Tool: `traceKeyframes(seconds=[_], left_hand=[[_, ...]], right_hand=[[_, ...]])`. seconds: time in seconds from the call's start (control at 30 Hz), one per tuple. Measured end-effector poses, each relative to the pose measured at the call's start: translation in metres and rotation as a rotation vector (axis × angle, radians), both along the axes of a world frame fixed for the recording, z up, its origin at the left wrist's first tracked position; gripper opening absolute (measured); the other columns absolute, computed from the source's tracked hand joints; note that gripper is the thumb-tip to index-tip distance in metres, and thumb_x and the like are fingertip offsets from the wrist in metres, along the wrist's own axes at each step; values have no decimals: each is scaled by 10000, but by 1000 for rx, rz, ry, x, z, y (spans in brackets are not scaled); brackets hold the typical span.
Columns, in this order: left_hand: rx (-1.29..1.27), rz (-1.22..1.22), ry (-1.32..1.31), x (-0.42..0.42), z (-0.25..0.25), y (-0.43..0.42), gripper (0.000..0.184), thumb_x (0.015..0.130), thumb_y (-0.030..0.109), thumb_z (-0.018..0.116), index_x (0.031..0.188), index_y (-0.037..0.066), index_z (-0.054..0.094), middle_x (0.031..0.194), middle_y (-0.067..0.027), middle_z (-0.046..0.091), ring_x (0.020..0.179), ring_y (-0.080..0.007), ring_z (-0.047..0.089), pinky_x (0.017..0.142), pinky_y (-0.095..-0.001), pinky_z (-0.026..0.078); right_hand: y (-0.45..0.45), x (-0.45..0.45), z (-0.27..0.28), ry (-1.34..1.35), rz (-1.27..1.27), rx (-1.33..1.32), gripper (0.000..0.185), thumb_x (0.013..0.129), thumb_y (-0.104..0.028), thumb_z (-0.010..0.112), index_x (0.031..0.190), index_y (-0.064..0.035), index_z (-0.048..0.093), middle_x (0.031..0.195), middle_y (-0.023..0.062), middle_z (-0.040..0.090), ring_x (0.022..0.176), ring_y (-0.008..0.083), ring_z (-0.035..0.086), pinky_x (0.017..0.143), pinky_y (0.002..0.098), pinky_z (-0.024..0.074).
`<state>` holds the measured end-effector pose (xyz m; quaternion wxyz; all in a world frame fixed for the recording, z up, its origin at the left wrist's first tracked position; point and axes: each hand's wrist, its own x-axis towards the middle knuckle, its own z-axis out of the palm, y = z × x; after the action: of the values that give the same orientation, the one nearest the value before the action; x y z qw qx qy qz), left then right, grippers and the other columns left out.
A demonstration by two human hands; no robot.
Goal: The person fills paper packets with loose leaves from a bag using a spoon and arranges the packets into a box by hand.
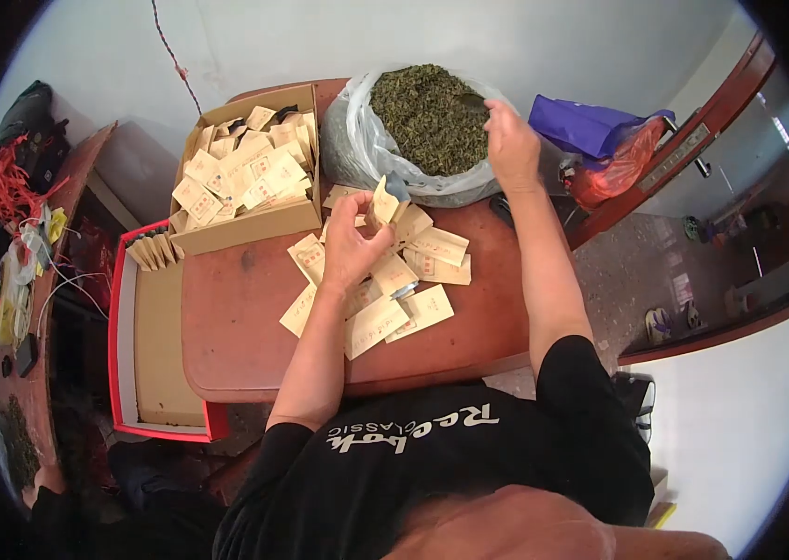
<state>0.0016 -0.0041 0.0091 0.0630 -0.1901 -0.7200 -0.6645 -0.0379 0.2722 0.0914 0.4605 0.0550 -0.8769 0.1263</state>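
My left hand (357,245) grips a small tan paper packet (385,203), held upright with its mouth spread and a silvery inner side showing. Below it, a loose pile of flat printed packets (379,322) lies on the reddish-brown table (236,317). My right hand (512,147) is closed on the handle of a dark scoop (472,103). The scoop's head rests against dried, dark green leaves (427,117), which look like tea. A large clear plastic bag (348,126) holds these leaves, its rim rolled outward.
A cardboard box (245,230) heaped with packets stands left of the bag. Beside the table is a red-edged box (156,345) with a row of packets inside. A purple bag (586,126) and a red plastic bag (605,177) lie at right. Another person's hand (47,481) shows lower left.
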Motion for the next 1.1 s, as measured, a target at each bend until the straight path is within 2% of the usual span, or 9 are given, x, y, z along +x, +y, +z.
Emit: traceKeyframes(seconds=[0.03,0.13,0.27,0.43,0.53,0.57,0.67,0.77,1.1], left_hand=[[-36,15,30,1,-2,-1,457,738,81,725,1168,10,589,1114,-91,555,1030,-188,574,820,-304,573],[-110,61,120,-4,-4,-2,451,734,97,731,1158,14,600,1096,-96,572,1030,-205,583,818,-310,566],[-100,68,133,-3,-4,-2,433,739,113,750,1140,16,618,1070,-81,602,1004,-196,582,862,-322,515],[-55,61,78,-2,-3,-1,427,755,95,754,1152,21,615,1106,-76,590,1023,-169,581,804,-299,566],[1,48,58,-1,-3,2,425,738,71,732,1140,28,600,1094,-90,564,1013,-202,579,807,-308,579],[-7,50,69,-2,-5,2,425,736,70,733,1138,27,601,1092,-89,564,1009,-201,579,808,-306,578],[-22,62,94,-4,-9,3,425,733,66,736,1134,24,604,1083,-87,564,998,-200,578,811,-302,572],[-33,70,92,-1,-4,3,426,732,67,735,1135,22,606,1072,-86,569,994,-199,579,813,-302,564],[-36,93,109,-7,-12,3,439,723,85,750,1135,20,613,1053,-93,595,993,-218,585,867,-334,515]], right_hand=[[-8,2,-7,27,41,-17,200,933,-108,540,1098,-67,643,936,159,694,852,346,666,761,462,531],[-28,14,-22,3,87,1,208,988,-154,509,1125,-84,649,787,100,693,753,280,694,686,399,542],[-40,17,-38,-16,183,-70,190,988,-154,526,1100,-66,652,791,108,704,748,272,708,678,376,548],[-26,24,-5,-113,162,-301,251,1029,-218,504,1113,-25,641,760,91,708,677,175,705,632,313,551],[-16,36,30,-198,119,-346,260,1030,-250,486,1078,-31,618,755,113,712,674,239,713,634,371,554],[-16,43,39,-236,129,-381,291,1030,-267,479,1046,-18,627,736,110,708,632,212,696,621,353,548],[-9,52,44,-413,86,-395,300,1021,-263,484,1004,-3,632,697,110,694,595,199,676,605,340,540],[-19,54,28,-537,54,-450,317,1019,-285,494,950,-9,632,669,73,672,566,126,625,561,291,498],[-42,31,-47,-180,178,-767,280,1030,-227,456,954,5,595,664,80,676,544,127,627,556,280,499]])
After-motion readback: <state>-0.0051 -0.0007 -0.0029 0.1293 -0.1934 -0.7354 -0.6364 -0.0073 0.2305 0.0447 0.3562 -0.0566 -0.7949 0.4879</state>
